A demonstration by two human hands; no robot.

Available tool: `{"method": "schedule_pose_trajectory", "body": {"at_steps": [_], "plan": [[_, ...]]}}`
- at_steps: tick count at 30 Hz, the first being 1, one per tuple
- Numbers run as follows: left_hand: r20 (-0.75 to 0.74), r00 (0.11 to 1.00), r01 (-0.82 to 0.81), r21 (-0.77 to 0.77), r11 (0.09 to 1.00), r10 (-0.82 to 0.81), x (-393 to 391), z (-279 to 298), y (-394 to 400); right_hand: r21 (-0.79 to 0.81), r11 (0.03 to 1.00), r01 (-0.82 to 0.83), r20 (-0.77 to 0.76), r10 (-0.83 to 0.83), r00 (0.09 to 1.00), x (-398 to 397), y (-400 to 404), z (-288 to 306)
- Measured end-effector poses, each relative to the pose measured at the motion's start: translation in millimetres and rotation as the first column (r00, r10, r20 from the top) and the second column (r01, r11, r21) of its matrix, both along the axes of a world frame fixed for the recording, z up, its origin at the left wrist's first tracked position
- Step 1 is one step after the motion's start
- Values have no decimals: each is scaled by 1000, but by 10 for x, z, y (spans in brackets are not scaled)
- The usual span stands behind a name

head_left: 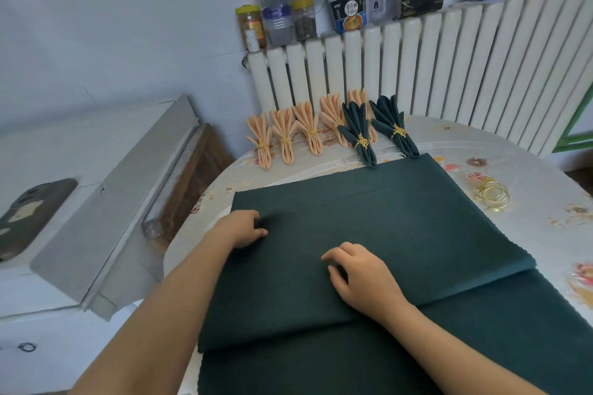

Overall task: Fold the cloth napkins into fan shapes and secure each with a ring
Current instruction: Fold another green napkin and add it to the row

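A dark green napkin (pixel 385 221) lies flat on the round table, on top of another green cloth (pixel 321 369) nearer me. My left hand (pixel 240 229) rests on its left part, fingers curled and pinching the fabric. My right hand (pixel 356 276) sits near its middle, fingers bent down and pinching the cloth. Along the table's back stand several peach fan napkins (pixel 284 138) and two green fan napkins (pixel 359 135), each held by a gold ring. Loose gold rings (pixel 492 196) lie at the right.
The table has a floral cover (pixel 481 151). Behind it stands a white radiator (pixel 449 67) with jars, bottles and boxes on top. At the left is a grey-white cabinet (pixel 96 202) with a dark phone-like object (pixel 29 218).
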State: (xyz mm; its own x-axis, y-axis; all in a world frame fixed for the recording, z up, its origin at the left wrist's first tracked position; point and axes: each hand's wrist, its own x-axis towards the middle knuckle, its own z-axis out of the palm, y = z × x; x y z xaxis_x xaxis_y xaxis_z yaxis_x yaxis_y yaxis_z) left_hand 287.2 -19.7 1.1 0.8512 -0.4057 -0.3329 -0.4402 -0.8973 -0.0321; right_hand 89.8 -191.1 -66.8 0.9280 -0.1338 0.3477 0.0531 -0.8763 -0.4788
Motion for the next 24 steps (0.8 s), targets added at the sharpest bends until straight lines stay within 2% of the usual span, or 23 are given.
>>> {"method": "schedule_pose_trajectory", "body": {"at_steps": [2,4,8,12,14,15,17,18,19,20,22,23,24], "plan": [[80,993,79,39,996,-82,-165,109,-12,17,999,-30,10,30,1000,-17,-7,37],[102,987,123,2,992,-122,-355,188,-33,38,998,-41,12,41,999,-14,-23,80],[-14,996,78,-268,960,-85,-862,193,-53,104,994,-25,-43,30,999,-45,17,129],[-56,998,-16,-506,862,-15,-1279,27,-190,168,985,-46,-52,56,997,-48,17,159],[-130,991,-104,-602,792,31,-1436,-33,-264,191,980,-56,-74,72,995,-24,-1,152],[-224,973,-187,-662,726,46,-1517,-53,-272,220,975,-40,-107,65,992,-19,-4,141],[-443,896,-386,-756,528,22,-1622,-55,-295,324,946,19,-159,34,987,10,-57,147],[-471,882,-433,-789,436,23,-1665,-48,-253,382,923,42,-166,24,986,5,-60,157],[-384,921,-373,-828,419,61,-1677,-41,-188,426,903,60,-164,11,986,-1,-65,176],[-210,970,-241,-842,483,118,-1654,-67,-101,463,884,73,-159,2,987,-4,-66,187],[165,977,24,-718,696,137,-1605,-145,103,452,888,80,-169,-3,986,-8,-60,201],[235,967,74,-631,773,98,-1600,-181,186,408,910,70,-176,4,984,-12,-56,188],[220,974,73,-543,836,58,-1602,-228,241,366,929,55,-175,11,984,-11,-58,177]]}}
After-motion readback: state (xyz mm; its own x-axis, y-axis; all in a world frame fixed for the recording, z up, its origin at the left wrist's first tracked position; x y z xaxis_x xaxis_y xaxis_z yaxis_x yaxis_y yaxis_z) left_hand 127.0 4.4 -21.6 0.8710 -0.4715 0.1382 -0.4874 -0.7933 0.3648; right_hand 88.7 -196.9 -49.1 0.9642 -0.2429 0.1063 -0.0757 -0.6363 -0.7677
